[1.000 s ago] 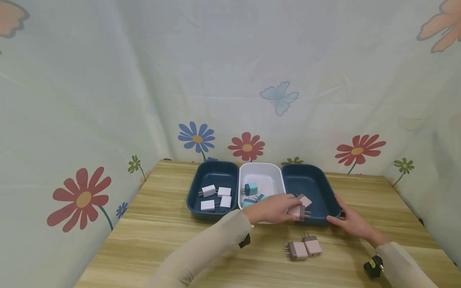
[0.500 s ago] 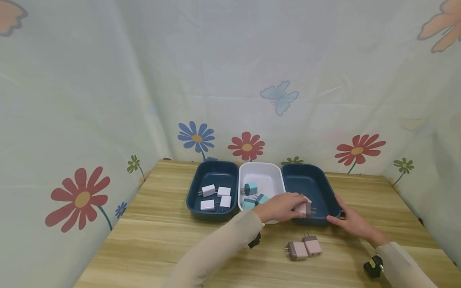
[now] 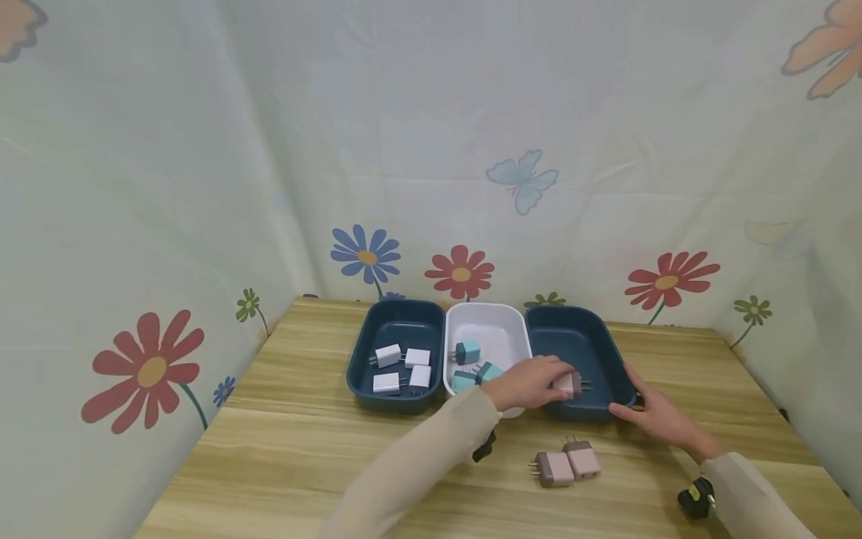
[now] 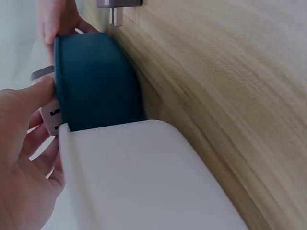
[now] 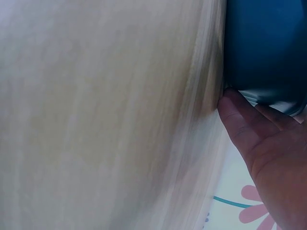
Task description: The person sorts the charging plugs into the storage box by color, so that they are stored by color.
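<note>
My left hand point(image 3: 528, 382) holds a pink charger plug point(image 3: 566, 385) between thumb and fingers, over the near left part of the right-hand dark blue bin point(image 3: 572, 337). Its brown end and metal prongs point right. In the left wrist view, USB slots show on this charger point(image 4: 51, 112), close by the bin's rim. With thumb at the near right corner and fingers along the outer side, my right hand point(image 3: 656, 412) touches the same bin. Two more pink-and-brown chargers, a left one point(image 3: 555, 469) and a right one point(image 3: 582, 458), lie together on the table in front.
A white bin point(image 3: 494, 322) with several teal chargers point(image 3: 468, 352) stands in the middle, partly behind my left hand. Left of it, another dark blue bin point(image 3: 397, 313) contains several white chargers point(image 3: 387, 384). The wooden table point(image 3: 269, 457) meets a flowered cloth point(image 3: 431, 150) at the back.
My left hand has moved right with the charger, over the blue bin. A second pink charger seen in that bin earlier is now hidden behind it. My right hand stays put.
</note>
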{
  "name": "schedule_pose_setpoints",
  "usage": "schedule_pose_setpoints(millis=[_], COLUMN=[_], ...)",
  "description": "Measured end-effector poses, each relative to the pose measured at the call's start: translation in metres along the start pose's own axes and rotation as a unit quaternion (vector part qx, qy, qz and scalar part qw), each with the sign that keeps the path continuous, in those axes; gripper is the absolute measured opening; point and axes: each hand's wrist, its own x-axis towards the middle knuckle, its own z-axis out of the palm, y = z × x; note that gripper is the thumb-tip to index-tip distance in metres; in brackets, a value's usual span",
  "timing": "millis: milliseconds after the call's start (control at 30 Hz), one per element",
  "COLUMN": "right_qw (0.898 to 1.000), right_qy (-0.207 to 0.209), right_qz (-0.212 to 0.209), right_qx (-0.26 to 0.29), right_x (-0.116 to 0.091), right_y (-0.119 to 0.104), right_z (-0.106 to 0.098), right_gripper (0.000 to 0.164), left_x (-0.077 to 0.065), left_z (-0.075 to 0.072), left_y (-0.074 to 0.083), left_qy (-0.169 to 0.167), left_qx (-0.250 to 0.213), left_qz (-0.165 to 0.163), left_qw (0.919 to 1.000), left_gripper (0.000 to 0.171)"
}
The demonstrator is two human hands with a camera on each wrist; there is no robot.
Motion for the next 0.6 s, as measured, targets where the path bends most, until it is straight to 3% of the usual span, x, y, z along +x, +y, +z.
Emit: schedule_pose_setpoints(millis=[367,600], right_qw=[1.0,1.0], right_qy=[0.002,0.003], right_qz=[-0.005,-0.005], right_qx=[-0.005,-0.007], right_x=[0.0,-0.001], right_y=[0.0,0.0], right_z=[-0.001,-0.001], right_gripper=[0.092,0.093], left_x=[0.007,0.011], left_z=[0.002,0.007], left_y=[-0.004,-0.006], left_qy=[-0.026,-0.037], left_qx=[-0.005,-0.032], left_qz=[-0.001,-0.026], left_qw=[0.9997,0.9985], left_gripper=[0.046,0.042])
